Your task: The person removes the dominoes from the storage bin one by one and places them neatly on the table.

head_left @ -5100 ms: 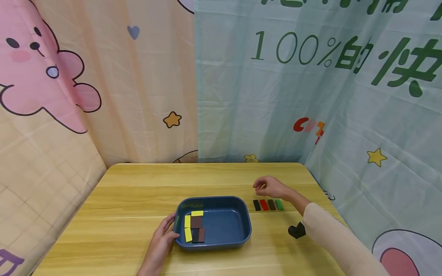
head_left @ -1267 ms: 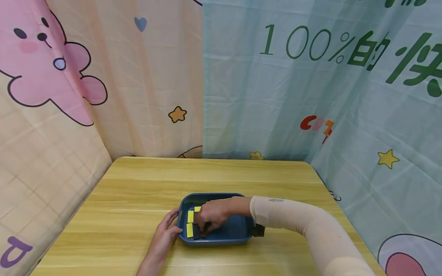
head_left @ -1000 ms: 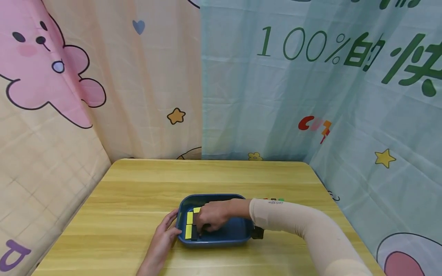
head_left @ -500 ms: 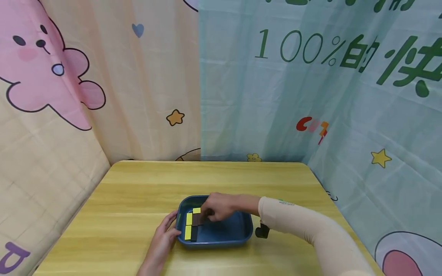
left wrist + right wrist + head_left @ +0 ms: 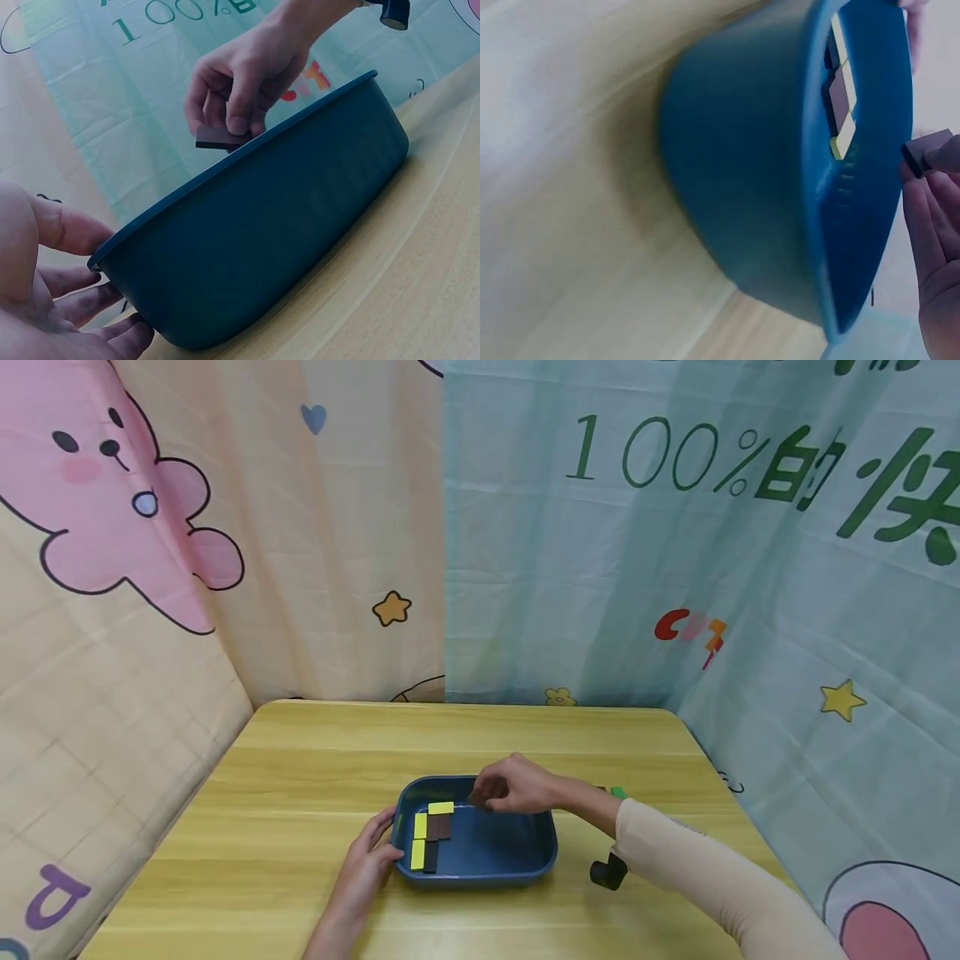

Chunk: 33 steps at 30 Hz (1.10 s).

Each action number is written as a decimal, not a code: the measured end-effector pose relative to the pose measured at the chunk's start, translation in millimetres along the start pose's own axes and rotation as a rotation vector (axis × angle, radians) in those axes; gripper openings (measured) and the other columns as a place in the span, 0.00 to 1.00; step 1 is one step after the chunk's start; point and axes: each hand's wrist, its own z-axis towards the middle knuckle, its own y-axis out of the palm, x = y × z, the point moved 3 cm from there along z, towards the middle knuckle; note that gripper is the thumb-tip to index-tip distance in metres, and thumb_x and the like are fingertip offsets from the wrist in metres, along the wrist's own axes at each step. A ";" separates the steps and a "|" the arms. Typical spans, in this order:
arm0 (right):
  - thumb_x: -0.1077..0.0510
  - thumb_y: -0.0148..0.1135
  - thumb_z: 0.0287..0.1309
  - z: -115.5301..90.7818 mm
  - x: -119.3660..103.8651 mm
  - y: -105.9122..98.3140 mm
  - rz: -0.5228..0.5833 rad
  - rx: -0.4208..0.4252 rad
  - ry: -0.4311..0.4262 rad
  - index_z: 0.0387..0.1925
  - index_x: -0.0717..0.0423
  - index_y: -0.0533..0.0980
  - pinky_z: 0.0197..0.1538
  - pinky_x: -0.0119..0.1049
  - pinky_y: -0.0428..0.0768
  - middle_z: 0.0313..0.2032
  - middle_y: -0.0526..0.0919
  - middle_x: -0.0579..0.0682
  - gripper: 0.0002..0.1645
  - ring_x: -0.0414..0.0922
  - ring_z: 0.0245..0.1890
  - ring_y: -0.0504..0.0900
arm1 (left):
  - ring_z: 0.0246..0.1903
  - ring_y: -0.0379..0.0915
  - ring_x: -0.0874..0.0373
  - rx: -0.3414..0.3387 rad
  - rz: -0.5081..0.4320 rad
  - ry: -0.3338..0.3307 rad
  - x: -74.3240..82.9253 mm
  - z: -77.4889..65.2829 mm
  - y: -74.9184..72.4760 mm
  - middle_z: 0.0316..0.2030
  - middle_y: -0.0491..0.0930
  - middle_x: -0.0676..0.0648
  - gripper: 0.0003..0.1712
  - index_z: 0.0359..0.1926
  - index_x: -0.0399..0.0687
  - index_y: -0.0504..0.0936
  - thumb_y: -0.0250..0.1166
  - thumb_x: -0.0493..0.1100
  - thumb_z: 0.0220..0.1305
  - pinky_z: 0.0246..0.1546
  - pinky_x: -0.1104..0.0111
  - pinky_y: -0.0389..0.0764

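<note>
My right hand (image 5: 517,783) is above the far rim of a dark blue plastic bin (image 5: 510,877). Between thumb and fingers it pinches a dark brown rectangular block (image 5: 219,138), also seen at the edge of the right wrist view. My left hand (image 5: 360,864) holds the bin's left end, thumb at the rim and the other fingers against the outer wall. Inside, along the left side, lie flat blocks: yellow ones (image 5: 417,854), a black one (image 5: 431,857) and two brown ones (image 5: 445,827) side by side.
Beyond the right forearm a green block (image 5: 617,792) shows on the wooden table (image 5: 315,760); a brown edge peeks out beside it. A black object (image 5: 608,872) appears below the right wrist. Printed curtains (image 5: 525,568) enclose the table.
The right hand went from beside the row of blocks on the table into the bin, then rose toward its far rim with a brown block. The brown block beside the black one is gone from there.
</note>
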 end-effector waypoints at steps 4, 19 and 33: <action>0.64 0.68 0.61 -9.5 6.4 1.1 0.052 0.047 0.052 0.46 0.58 0.84 0.40 0.31 0.82 0.35 0.85 0.43 0.11 0.34 0.33 0.82 | 0.74 0.52 0.32 -0.007 -0.001 0.002 0.9 -0.5 -0.8 0.77 0.53 0.31 0.40 0.77 0.36 0.58 0.52 0.25 0.64 0.70 0.47 0.59; 0.66 0.66 0.63 -55.8 29.3 6.4 0.431 0.262 0.301 0.46 0.64 0.79 0.39 0.42 0.84 0.35 0.80 0.51 0.10 0.47 0.33 0.84 | 0.73 0.53 0.32 -0.011 0.007 0.007 0.7 -1.5 -0.1 0.76 0.54 0.31 0.39 0.77 0.36 0.58 0.51 0.25 0.64 0.64 0.59 0.69; 0.67 0.64 0.66 -95.0 43.4 -3.8 0.619 0.389 0.393 0.51 0.72 0.75 0.47 0.55 0.84 0.37 0.79 0.55 0.15 0.49 0.38 0.86 | 0.74 0.51 0.32 -0.011 0.016 -0.009 1.2 0.0 -1.6 0.77 0.52 0.32 0.40 0.78 0.38 0.57 0.51 0.26 0.65 0.70 0.48 0.61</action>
